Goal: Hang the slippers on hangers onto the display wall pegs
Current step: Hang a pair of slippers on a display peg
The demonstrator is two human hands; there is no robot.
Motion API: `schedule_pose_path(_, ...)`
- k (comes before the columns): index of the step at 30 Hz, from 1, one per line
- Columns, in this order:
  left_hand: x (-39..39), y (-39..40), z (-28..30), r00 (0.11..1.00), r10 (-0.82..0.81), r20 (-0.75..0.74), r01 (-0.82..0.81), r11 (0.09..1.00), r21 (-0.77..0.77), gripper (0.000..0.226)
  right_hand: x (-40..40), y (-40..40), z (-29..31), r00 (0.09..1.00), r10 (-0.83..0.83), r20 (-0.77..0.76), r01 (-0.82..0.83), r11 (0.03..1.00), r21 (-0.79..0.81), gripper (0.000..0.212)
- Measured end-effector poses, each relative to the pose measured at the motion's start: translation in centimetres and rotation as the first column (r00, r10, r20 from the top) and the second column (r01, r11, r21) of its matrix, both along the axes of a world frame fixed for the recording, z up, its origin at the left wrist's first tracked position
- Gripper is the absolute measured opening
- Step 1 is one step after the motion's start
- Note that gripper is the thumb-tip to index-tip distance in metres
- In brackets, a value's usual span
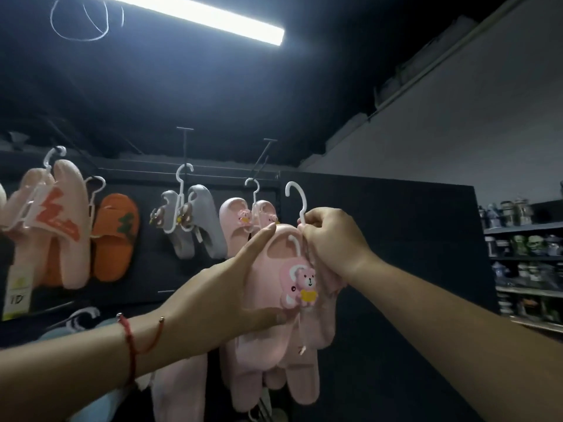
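Note:
A pair of pink slippers point(268, 300) with a pink bear charm point(300, 283) is held up in front of the dark display wall point(380, 226). My left hand point(231, 287) holds the front slipper from the left, thumb under it and fingers along its top edge. My right hand point(332, 239) pinches the stem of its white hanger point(297, 199), whose hook points up, free of any peg. A bare peg point(263, 156) juts out just above and left, carrying another pink pair point(246, 223).
Grey slippers point(195, 220), an orange pair point(114, 236) and peach slippers point(51, 220) hang on pegs to the left. More pink slippers point(274, 382) hang below my hands. Shelves of goods point(524, 257) stand at the right. A strip light point(195, 13) glows overhead.

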State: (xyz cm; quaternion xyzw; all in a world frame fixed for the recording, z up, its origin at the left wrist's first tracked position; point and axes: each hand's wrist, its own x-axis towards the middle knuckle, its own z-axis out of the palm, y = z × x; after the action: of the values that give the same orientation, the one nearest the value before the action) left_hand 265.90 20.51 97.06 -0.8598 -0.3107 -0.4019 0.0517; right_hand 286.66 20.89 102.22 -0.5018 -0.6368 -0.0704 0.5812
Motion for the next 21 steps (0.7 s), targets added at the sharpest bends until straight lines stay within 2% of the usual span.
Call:
schedule_pose_path(6, 1.2, 1.8, 1.7, 0.983, 0.158, -0.091, -0.148, 0.984, 0.101, 0.117, 1.4, 2.4, 1.9, 0.997, 0.023, 0.074, -0.023, 1.000, -0.002, 0.016)
schedule_pose_path(10, 1.3, 4.5, 4.3, 0.941, 0.282, -0.189, -0.255, 0.955, 0.152, 0.130, 1.1, 4.9, 5.4, 0.993, -0.002, 0.114, 0.003, 1.000, -0.009, 0.017)
schedule_pose_path(14, 0.9, 8.6, 6.8, 0.923, 0.343, -0.174, -0.296, 0.922, 0.249, 0.130, 0.2, 8.4, 8.8, 0.985, -0.083, 0.152, 0.080, 0.997, 0.022, 0.016)
schedule_pose_path(21, 0.8, 15.4, 10.5, 0.922, 0.377, -0.090, -0.330, 0.887, 0.324, 0.123, -0.8, 14.8, 13.1, 0.979, -0.137, 0.154, 0.125, 0.989, 0.080, 0.017)
